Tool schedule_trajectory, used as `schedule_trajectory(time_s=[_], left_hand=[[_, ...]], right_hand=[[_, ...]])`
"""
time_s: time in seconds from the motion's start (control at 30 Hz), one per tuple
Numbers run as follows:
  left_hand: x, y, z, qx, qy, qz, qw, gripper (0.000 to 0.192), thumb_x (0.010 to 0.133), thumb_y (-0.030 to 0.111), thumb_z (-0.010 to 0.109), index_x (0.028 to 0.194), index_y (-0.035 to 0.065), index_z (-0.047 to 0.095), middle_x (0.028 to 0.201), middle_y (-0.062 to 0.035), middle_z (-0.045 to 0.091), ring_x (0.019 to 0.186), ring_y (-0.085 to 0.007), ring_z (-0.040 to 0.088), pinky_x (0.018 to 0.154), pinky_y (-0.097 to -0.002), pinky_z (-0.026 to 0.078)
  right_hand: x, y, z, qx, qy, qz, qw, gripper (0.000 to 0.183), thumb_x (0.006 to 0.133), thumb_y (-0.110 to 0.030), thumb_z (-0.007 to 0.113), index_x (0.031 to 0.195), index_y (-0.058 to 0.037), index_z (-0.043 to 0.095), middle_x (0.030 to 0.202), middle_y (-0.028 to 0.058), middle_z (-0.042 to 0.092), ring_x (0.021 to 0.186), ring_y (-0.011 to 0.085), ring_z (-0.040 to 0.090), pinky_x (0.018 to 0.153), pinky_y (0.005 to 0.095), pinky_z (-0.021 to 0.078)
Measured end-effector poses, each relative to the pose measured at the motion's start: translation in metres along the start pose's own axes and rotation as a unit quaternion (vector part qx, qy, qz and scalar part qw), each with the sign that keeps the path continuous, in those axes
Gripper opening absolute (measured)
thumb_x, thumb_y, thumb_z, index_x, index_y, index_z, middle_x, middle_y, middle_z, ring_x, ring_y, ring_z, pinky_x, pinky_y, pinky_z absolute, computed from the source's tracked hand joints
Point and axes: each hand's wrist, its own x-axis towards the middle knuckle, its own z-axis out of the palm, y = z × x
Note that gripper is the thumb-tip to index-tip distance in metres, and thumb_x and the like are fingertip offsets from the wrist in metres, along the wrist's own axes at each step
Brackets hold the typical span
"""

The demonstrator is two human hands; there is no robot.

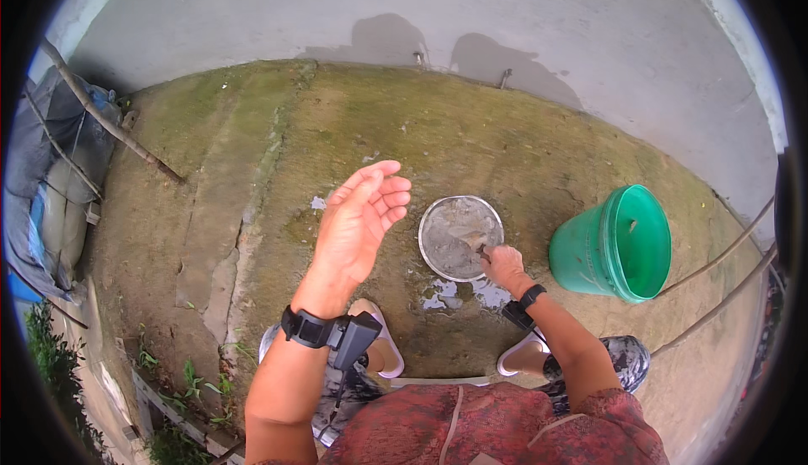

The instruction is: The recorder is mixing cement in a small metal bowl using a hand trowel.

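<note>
A round metal basin [430, 265] of grey wet mortar [456, 231] stands on the ground before me. At its right rim, my right hand [503, 263] is closed around the handle of a small tool, whose blade seems to lie in the mortar; much of the tool is hidden. My left hand [369, 212] is raised to the left of the basin, palm up with fingers loosely curled, and nothing is in it. Right of my right hand, a green plastic bucket [584, 244] leans or lies tilted, its mouth facing right. Both wrists carry black strapped devices.
A grey plastered wall [265, 17] rises beyond the mossy concrete ground [379, 111]. At the left are covered sacks [66, 212] and a wooden pole [120, 130]. Thin poles [713, 301] stretch across the right side. Water puddles [445, 294] lie near the basin and my feet.
</note>
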Motion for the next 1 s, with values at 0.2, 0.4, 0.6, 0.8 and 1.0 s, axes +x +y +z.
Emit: schedule_trajectory(time_s=[0.2,0.4,0.6,0.8,1.0], left_hand=[[0.001,-0.009,0.009,0.001,-0.028,-0.005,1.000,0.025,0.091,0.019,0.053,0.112,0.0063,0.056,0.091,-0.0054,0.062,0.083,-0.0122,0.058,0.074,-0.0257,0.049],[0.004,-0.007,0.013,-0.004,-0.014,-0.004,1.000,0.023,0.091,0.020,0.054,0.110,0.0061,0.057,0.080,-0.0014,0.060,0.069,-0.0084,0.054,0.064,-0.0229,0.046],[0.005,0.000,0.011,-0.021,0.019,0.017,0.999,0.028,0.093,0.030,0.051,0.093,0.0024,0.057,0.056,0.0053,0.034,0.047,-0.0050,0.030,0.048,-0.0209,0.031],[0.005,0.003,0.006,-0.036,0.023,0.030,0.999,0.030,0.093,0.033,0.050,0.080,0.0060,0.055,0.052,0.0062,0.031,0.046,-0.0046,0.028,0.046,-0.0214,0.028],[0.003,0.004,0.003,-0.032,0.042,0.019,0.998,0.028,0.094,0.030,0.049,0.077,0.0074,0.052,0.054,0.0065,0.029,0.046,-0.0047,0.024,0.044,-0.0203,0.026]], right_hand=[[0.050,-0.006,0.023,-0.029,-0.005,0.026,0.999,0.017,0.073,-0.022,0.057,0.075,-0.0064,0.064,0.076,0.0172,0.063,0.076,0.0349,0.062,0.068,0.0445,0.0501],[0.068,-0.017,0.045,-0.060,-0.034,0.029,0.997,0.015,0.077,-0.013,0.052,0.077,-0.0089,0.067,0.083,0.0151,0.066,0.082,0.0311,0.064,0.071,0.0410,0.0510],[0.049,-0.012,0.040,-0.074,-0.040,-0.002,0.996,0.017,0.077,-0.014,0.051,0.076,-0.0079,0.067,0.082,0.0159,0.066,0.081,0.0308,0.064,0.069,0.0418,0.0509],[0.004,0.001,0.021,-0.031,-0.059,0.006,0.998,0.019,0.072,-0.025,0.058,0.078,-0.0080,0.065,0.076,0.0168,0.063,0.076,0.0348,0.062,0.068,0.0439,0.0498],[0.013,0.034,0.014,0.088,0.052,-0.007,0.995,0.023,0.076,-0.030,0.059,0.076,-0.0067,0.063,0.070,0.0196,0.059,0.069,0.0376,0.059,0.062,0.0450,0.0472]])
